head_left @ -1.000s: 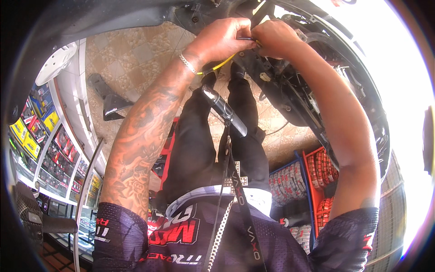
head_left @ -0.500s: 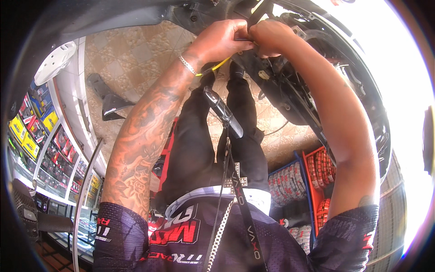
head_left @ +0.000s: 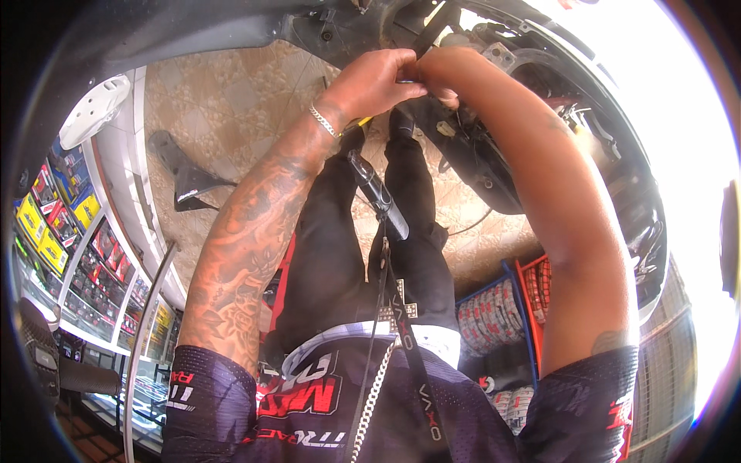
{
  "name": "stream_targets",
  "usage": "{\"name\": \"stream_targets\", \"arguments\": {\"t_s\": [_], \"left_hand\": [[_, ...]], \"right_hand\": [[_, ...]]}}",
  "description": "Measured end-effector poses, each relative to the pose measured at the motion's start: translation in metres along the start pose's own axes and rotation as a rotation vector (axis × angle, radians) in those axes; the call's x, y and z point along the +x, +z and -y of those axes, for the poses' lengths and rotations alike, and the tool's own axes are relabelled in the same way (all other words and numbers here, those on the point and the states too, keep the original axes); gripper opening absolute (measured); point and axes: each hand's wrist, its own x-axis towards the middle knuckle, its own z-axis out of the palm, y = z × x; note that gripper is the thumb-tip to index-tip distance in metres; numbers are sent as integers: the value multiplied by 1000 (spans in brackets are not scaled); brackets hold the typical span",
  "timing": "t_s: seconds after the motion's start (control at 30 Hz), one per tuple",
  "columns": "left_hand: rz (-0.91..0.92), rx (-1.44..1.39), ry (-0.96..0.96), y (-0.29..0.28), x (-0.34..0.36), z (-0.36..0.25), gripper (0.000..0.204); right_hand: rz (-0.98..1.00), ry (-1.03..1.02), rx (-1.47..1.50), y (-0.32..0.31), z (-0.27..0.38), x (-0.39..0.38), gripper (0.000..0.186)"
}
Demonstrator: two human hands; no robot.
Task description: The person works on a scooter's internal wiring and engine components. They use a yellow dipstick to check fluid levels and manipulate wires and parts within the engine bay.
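Observation:
My left hand and my right hand meet in front of the dark frame of a partly stripped motorcycle. Both are closed, fingertips pinched together. A small dark piece shows between them, but its kind is hidden by the fingers. A short bit of yellow cable-like strip peeks out below my left wrist, next to a silver chain bracelet. Bent across the right side, my right forearm covers part of the open bodywork and its wiring.
A black plastic panel lies on the tiled floor at left. Shelves of boxed goods line the left wall, near a black handlebar grip. Wrapped tyres sit in a rack at lower right. A black holder hangs from my lanyard.
Both hands have shifted slightly down, staying together. My right wrist has turned and covers more of its fingers. Less of the yellow strip shows now.

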Motion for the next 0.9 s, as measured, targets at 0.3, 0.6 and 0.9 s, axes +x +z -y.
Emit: {"name": "stream_targets", "arguments": {"t_s": [0.3,0.6,0.9], "left_hand": [[-44,79,-12,7,1,8,23],[-47,17,-25,15,2,24,26],[32,-17,-136,12,-7,35,32]], "right_hand": [[118,-90,-144,-7,0,7,43],[192,-64,-174,-11,9,-10,39],[-1286,-157,377,91,6,-121,18]]}}
